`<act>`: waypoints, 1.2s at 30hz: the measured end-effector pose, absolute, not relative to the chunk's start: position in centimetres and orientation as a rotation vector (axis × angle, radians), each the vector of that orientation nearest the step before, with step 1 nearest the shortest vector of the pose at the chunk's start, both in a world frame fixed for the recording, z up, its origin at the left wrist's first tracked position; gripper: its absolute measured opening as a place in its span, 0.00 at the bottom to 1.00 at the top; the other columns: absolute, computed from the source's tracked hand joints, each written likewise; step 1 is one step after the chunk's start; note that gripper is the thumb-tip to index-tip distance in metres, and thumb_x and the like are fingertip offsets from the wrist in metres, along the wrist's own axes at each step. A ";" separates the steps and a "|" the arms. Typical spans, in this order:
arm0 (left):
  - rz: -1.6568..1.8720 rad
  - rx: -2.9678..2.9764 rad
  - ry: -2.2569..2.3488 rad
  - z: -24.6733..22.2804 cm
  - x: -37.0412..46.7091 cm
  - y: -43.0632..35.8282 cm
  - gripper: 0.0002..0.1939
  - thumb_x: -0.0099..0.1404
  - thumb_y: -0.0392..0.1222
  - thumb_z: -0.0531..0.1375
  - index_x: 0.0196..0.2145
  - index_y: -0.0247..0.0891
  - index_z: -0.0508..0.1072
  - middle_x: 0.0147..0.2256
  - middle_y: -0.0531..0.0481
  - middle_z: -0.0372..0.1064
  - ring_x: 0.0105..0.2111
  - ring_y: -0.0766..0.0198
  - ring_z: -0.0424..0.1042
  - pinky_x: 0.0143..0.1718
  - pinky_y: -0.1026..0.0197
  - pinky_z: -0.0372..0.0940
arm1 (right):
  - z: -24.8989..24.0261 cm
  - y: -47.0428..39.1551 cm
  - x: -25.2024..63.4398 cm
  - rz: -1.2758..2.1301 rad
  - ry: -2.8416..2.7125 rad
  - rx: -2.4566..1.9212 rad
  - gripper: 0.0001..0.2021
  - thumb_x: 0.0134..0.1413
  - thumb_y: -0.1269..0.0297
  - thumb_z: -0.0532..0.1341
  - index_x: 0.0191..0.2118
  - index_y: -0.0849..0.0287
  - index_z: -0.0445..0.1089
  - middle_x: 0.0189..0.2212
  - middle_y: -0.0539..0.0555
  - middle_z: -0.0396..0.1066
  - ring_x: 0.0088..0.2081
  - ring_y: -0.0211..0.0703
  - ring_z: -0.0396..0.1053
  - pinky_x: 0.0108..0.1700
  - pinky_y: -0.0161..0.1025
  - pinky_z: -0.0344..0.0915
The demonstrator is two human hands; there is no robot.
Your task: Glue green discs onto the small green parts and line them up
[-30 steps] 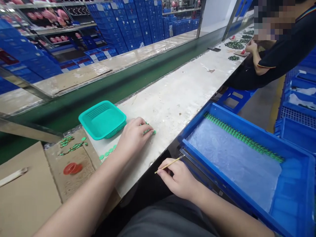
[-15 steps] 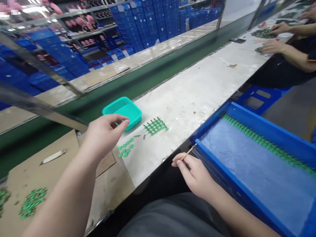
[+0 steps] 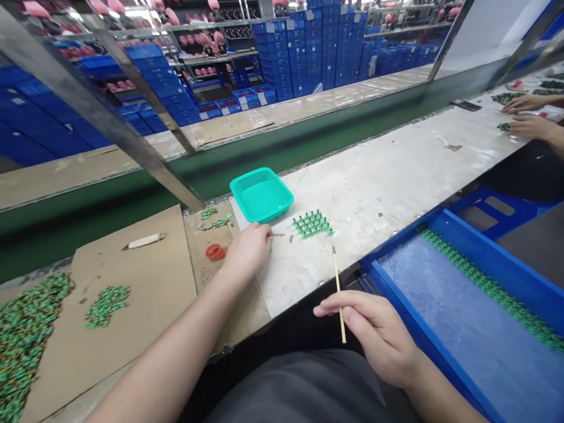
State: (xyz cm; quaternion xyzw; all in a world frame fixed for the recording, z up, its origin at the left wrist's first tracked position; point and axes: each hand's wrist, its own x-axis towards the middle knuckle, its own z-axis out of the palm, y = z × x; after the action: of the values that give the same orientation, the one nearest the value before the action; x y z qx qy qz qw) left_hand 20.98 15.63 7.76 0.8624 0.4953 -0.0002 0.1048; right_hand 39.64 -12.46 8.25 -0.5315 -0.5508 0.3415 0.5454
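My left hand (image 3: 253, 245) is down at the worktop, just in front of a turquoise plastic basket (image 3: 264, 197). Its fingers are curled together and cover the spot where loose green discs lie; whatever they pinch is hidden. Between thumb and fingers, my right hand (image 3: 374, 326) grips a thin wooden brush (image 3: 338, 282), its dark tip pointing away from me above the table edge. Beyond that tip, small green discs with dark upright pieces (image 3: 312, 223) stand in neat rows on the white worktop.
A blue tray (image 3: 445, 317) on my right holds rows of similar green pieces. On the left are a red cup (image 3: 215, 252), cardboard (image 3: 154, 288), a pale pointed tool (image 3: 143, 241) and heaps of green parts (image 3: 30, 329). A co-worker's hands (image 3: 531, 117) work at far right.
My left hand has lowered from in front of the basket to the worktop over the green discs. My right hand has turned the brush more upright, tip away. The view has swung left.
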 end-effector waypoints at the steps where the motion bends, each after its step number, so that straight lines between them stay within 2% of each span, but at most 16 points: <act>1: 0.021 2.538 1.449 7.6 20.8 15.6 0.22 0.81 0.55 0.69 0.63 0.41 0.79 0.63 0.40 0.78 0.58 0.51 0.81 0.60 0.42 0.81 | 8.5 -12.4 39.5 0.821 -1.310 -1.235 0.17 0.82 0.66 0.59 0.58 0.48 0.87 0.52 0.55 0.92 0.52 0.48 0.91 0.58 0.43 0.87; 3: 0.069 2.526 1.425 7.1 20.5 15.6 0.23 0.81 0.55 0.69 0.64 0.40 0.78 0.63 0.40 0.78 0.58 0.51 0.81 0.60 0.42 0.81 | 9.0 -12.1 39.2 0.823 -1.328 -1.211 0.18 0.78 0.69 0.61 0.59 0.47 0.88 0.53 0.55 0.92 0.56 0.51 0.91 0.61 0.46 0.87; 6: 0.150 2.501 1.376 6.3 20.4 15.4 0.24 0.81 0.55 0.69 0.65 0.40 0.78 0.64 0.40 0.77 0.59 0.50 0.81 0.61 0.40 0.81 | 9.4 -11.3 38.2 0.788 -1.333 -1.225 0.16 0.72 0.72 0.68 0.56 0.47 0.89 0.50 0.55 0.92 0.51 0.51 0.92 0.56 0.43 0.89; 10: 0.227 2.443 1.293 5.9 20.5 14.7 0.23 0.81 0.55 0.69 0.65 0.41 0.78 0.65 0.40 0.77 0.59 0.50 0.81 0.61 0.41 0.81 | 9.0 -10.2 36.6 0.759 -1.313 -1.257 0.08 0.77 0.64 0.70 0.51 0.45 0.89 0.45 0.53 0.93 0.46 0.48 0.93 0.49 0.36 0.89; 15: 0.312 2.340 1.199 6.8 17.6 12.0 0.21 0.82 0.55 0.68 0.63 0.41 0.79 0.62 0.40 0.79 0.57 0.52 0.81 0.60 0.43 0.81 | 7.8 -8.9 36.2 0.582 -1.399 -1.300 0.09 0.79 0.58 0.69 0.53 0.41 0.90 0.36 0.50 0.91 0.36 0.46 0.91 0.43 0.34 0.89; 18: 0.408 2.273 1.207 7.1 13.4 9.0 0.15 0.82 0.52 0.68 0.57 0.39 0.81 0.57 0.43 0.81 0.52 0.56 0.82 0.56 0.47 0.82 | 7.5 -7.7 36.2 0.496 -1.427 -1.326 0.11 0.80 0.54 0.68 0.53 0.43 0.91 0.32 0.52 0.88 0.32 0.46 0.88 0.38 0.36 0.87; 20: 0.466 2.230 1.267 6.7 10.2 7.0 0.07 0.84 0.44 0.64 0.50 0.39 0.81 0.49 0.47 0.82 0.47 0.59 0.82 0.51 0.52 0.81 | 7.5 -6.8 35.7 0.509 -1.377 -1.381 0.14 0.82 0.52 0.65 0.49 0.47 0.90 0.31 0.54 0.87 0.32 0.47 0.87 0.38 0.38 0.86; 21: 0.494 2.213 1.309 6.4 8.6 6.1 0.08 0.83 0.41 0.61 0.46 0.41 0.81 0.46 0.47 0.82 0.45 0.60 0.82 0.49 0.55 0.80 | 7.5 -6.3 35.3 0.545 -1.341 -1.404 0.17 0.83 0.51 0.64 0.47 0.49 0.89 0.31 0.54 0.87 0.32 0.47 0.86 0.38 0.38 0.86; 23: 0.555 2.195 1.397 5.4 5.9 5.0 0.09 0.81 0.39 0.59 0.43 0.43 0.80 0.43 0.47 0.82 0.44 0.56 0.83 0.48 0.52 0.79 | 7.6 -5.1 34.2 0.662 -1.273 -1.404 0.18 0.83 0.49 0.64 0.43 0.52 0.86 0.31 0.55 0.85 0.33 0.47 0.85 0.38 0.39 0.85; 25: 0.616 2.186 1.461 4.6 4.0 4.4 0.09 0.81 0.42 0.60 0.47 0.44 0.81 0.43 0.46 0.83 0.45 0.51 0.83 0.49 0.48 0.79 | 7.7 -3.7 33.2 0.766 -1.205 -1.380 0.14 0.75 0.49 0.73 0.40 0.53 0.83 0.32 0.54 0.83 0.34 0.46 0.83 0.37 0.39 0.82; 27: 0.674 2.182 1.490 4.1 2.8 4.0 0.11 0.82 0.47 0.60 0.53 0.45 0.81 0.44 0.46 0.83 0.45 0.51 0.83 0.50 0.47 0.79 | 7.7 -2.4 32.2 0.847 -1.149 -1.341 0.14 0.65 0.53 0.80 0.37 0.52 0.78 0.30 0.50 0.77 0.31 0.42 0.77 0.34 0.37 0.77; 30: 0.727 2.200 1.488 4.3 1.7 3.7 0.13 0.82 0.51 0.60 0.55 0.47 0.81 0.44 0.46 0.84 0.44 0.52 0.84 0.49 0.49 0.79 | 7.7 -1.0 31.3 0.914 -1.044 -1.310 0.18 0.60 0.59 0.81 0.34 0.51 0.71 0.27 0.44 0.68 0.28 0.38 0.67 0.31 0.35 0.68; 33: 0.745 2.261 1.448 4.4 1.3 4.0 0.13 0.82 0.50 0.60 0.54 0.47 0.82 0.45 0.47 0.84 0.45 0.52 0.84 0.49 0.50 0.79 | 7.5 -0.2 30.8 0.982 -0.997 -1.308 0.10 0.64 0.57 0.77 0.41 0.53 0.77 0.27 0.44 0.69 0.28 0.38 0.67 0.32 0.35 0.68; 36: 0.757 2.340 1.392 4.0 1.4 4.9 0.15 0.84 0.49 0.58 0.54 0.48 0.84 0.44 0.48 0.83 0.45 0.53 0.82 0.51 0.50 0.77 | 7.2 0.3 30.3 1.091 -1.029 -1.290 0.13 0.73 0.50 0.71 0.46 0.55 0.83 0.27 0.48 0.75 0.28 0.40 0.73 0.34 0.38 0.74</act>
State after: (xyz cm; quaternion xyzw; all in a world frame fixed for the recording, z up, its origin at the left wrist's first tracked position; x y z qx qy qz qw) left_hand 1.36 4.94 3.98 0.8177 0.4865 0.2646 0.1569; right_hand 30.32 0.26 7.23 -0.5450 -0.4348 0.4606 0.5494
